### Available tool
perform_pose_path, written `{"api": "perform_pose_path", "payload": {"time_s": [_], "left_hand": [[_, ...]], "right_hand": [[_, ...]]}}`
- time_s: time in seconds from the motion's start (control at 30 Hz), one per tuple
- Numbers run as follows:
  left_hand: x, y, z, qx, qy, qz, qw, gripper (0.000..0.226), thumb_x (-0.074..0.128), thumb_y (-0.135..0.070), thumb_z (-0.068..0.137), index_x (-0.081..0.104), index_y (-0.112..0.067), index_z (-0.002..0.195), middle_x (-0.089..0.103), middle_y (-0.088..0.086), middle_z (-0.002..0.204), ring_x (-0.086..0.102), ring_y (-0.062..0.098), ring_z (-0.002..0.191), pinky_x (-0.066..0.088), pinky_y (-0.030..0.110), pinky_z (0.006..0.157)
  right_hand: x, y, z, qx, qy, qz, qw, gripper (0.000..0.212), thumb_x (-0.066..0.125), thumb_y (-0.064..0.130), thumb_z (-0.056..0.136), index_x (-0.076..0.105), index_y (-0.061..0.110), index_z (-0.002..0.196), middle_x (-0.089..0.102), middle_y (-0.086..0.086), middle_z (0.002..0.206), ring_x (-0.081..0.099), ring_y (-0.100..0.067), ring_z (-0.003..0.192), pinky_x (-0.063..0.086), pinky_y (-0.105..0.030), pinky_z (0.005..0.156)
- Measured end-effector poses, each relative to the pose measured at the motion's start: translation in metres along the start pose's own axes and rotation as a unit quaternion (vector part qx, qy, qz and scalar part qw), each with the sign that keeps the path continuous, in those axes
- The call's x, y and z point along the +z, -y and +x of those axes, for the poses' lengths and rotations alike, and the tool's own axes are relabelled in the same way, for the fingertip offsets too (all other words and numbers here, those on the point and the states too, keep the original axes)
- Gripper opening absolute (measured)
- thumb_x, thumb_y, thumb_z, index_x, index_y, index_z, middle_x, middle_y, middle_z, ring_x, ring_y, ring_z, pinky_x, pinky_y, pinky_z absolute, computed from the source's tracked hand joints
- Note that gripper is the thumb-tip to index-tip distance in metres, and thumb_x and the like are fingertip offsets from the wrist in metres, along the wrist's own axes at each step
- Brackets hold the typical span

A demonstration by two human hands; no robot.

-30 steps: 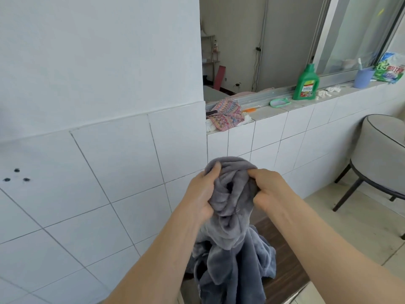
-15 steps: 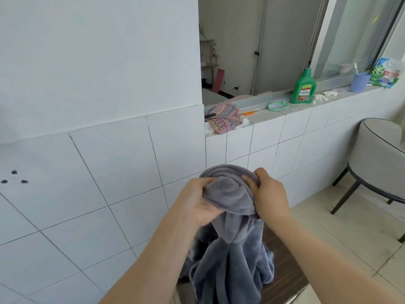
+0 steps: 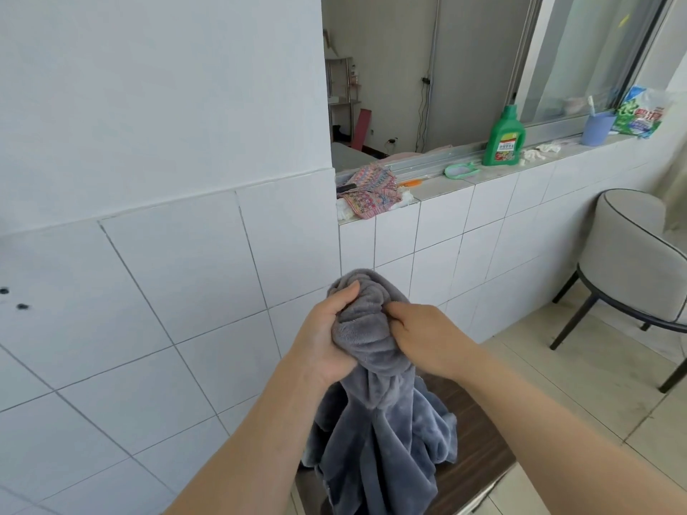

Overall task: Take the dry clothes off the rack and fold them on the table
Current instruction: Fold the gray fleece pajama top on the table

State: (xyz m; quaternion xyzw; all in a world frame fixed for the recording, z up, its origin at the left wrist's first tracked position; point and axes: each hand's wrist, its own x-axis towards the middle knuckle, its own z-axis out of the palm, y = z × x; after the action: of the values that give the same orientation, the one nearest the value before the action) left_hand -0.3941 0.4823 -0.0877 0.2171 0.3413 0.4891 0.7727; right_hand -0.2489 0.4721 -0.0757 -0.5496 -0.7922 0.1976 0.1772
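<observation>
Low in the centre of the frame, the left hand (image 3: 327, 338) and right hand (image 3: 422, 338) each clutch the bunched top of a grey fleece garment (image 3: 375, 421), fingers curled into it; its lower folds drape onto a dark wood table (image 3: 479, 451) at bottom centre. White tiled wall (image 3: 148, 291) fills the left. At upper right, a ledge (image 3: 446, 184) holds a green bottle (image 3: 504, 137), its label unreadable, a blue cup (image 3: 597, 129) and a patterned cloth (image 3: 371, 191). A grey chair (image 3: 632, 262) stands at right.
</observation>
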Motion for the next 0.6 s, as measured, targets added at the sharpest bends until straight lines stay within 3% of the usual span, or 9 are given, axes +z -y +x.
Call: {"api": "perform_pose_path", "payload": {"time_s": [0.07, 0.13, 0.2, 0.27, 0.37, 0.43, 0.5, 0.6], "left_hand": [[0.000, 0.004, -0.002, -0.025, 0.008, 0.008, 1.000, 0.023, 0.069, -0.025, 0.073, 0.074, -0.005, 0.083, 0.070, 0.016, 0.086, 0.069, 0.027, 0.078, 0.057, 0.038, 0.076], [0.002, 0.002, -0.006, -0.048, 0.033, 0.025, 0.998, 0.027, 0.066, -0.026, 0.078, 0.074, -0.003, 0.090, 0.070, 0.016, 0.092, 0.070, 0.026, 0.082, 0.057, 0.038, 0.078], [0.002, -0.004, -0.006, -0.036, 0.044, 0.055, 0.997, 0.040, 0.066, -0.029, 0.079, 0.068, -0.002, 0.109, 0.069, 0.017, 0.106, 0.068, 0.027, 0.095, 0.053, 0.040, 0.093], [0.004, -0.009, -0.005, -0.022, 0.044, 0.086, 0.995, 0.050, 0.066, -0.034, 0.077, 0.065, 0.000, 0.114, 0.067, 0.018, 0.113, 0.066, 0.027, 0.103, 0.047, 0.041, 0.101], [0.007, -0.012, -0.003, -0.013, 0.046, 0.116, 0.992, 0.054, 0.060, -0.046, 0.081, 0.064, -0.003, 0.113, 0.069, 0.015, 0.105, 0.067, 0.024, 0.097, 0.051, 0.037, 0.094], [0.008, -0.015, -0.001, 0.003, 0.039, 0.160, 0.986, 0.053, 0.054, -0.052, 0.085, 0.065, -0.005, 0.108, 0.071, 0.011, 0.096, 0.069, 0.021, 0.090, 0.054, 0.034, 0.087], [0.011, -0.016, -0.003, 0.016, 0.040, 0.181, 0.983, 0.049, 0.056, -0.050, 0.082, 0.068, -0.006, 0.102, 0.073, 0.010, 0.093, 0.070, 0.019, 0.086, 0.055, 0.032, 0.083], [0.012, -0.012, -0.004, 0.007, 0.051, 0.141, 0.989, 0.040, 0.064, -0.037, 0.077, 0.069, -0.006, 0.102, 0.072, 0.012, 0.101, 0.069, 0.020, 0.090, 0.054, 0.034, 0.088]], "right_hand": [[-0.002, -0.003, 0.002, 0.025, 0.031, 0.068, 0.997, 0.021, 0.044, 0.007, 0.093, 0.055, 0.017, 0.079, 0.061, 0.003, 0.081, 0.055, -0.018, 0.082, 0.038, -0.011, 0.063], [-0.004, -0.009, 0.004, 0.049, 0.068, 0.222, 0.971, 0.013, 0.055, 0.004, 0.086, 0.064, 0.013, 0.089, 0.070, -0.004, 0.090, 0.065, -0.021, 0.092, 0.051, -0.017, 0.080], [-0.006, -0.013, 0.003, 0.066, 0.077, 0.378, 0.920, 0.026, 0.062, -0.001, 0.083, 0.065, 0.005, 0.108, 0.072, -0.012, 0.104, 0.067, -0.024, 0.101, 0.054, -0.031, 0.091], [-0.004, -0.012, 0.001, 0.088, 0.074, 0.515, 0.849, 0.031, 0.061, -0.008, 0.084, 0.063, 0.002, 0.114, 0.071, -0.014, 0.107, 0.068, -0.024, 0.099, 0.056, -0.030, 0.087], [0.003, -0.012, 0.001, 0.119, 0.074, 0.615, 0.776, 0.025, 0.059, -0.008, 0.084, 0.063, -0.005, 0.109, 0.072, -0.016, 0.095, 0.070, -0.021, 0.085, 0.058, -0.027, 0.073], [0.005, -0.013, 0.001, 0.116, 0.086, 0.614, 0.776, 0.024, 0.061, -0.007, 0.082, 0.063, -0.004, 0.106, 0.073, -0.014, 0.091, 0.071, -0.020, 0.082, 0.058, -0.026, 0.070], [0.003, -0.013, 0.002, 0.100, 0.092, 0.583, 0.801, 0.031, 0.066, -0.005, 0.079, 0.063, -0.003, 0.110, 0.072, -0.014, 0.099, 0.070, -0.021, 0.090, 0.057, -0.027, 0.075], [-0.005, -0.014, 0.005, 0.042, 0.063, 0.384, 0.920, 0.036, 0.067, -0.004, 0.083, 0.062, 0.010, 0.116, 0.071, -0.004, 0.107, 0.067, -0.013, 0.100, 0.054, -0.025, 0.084]]}}
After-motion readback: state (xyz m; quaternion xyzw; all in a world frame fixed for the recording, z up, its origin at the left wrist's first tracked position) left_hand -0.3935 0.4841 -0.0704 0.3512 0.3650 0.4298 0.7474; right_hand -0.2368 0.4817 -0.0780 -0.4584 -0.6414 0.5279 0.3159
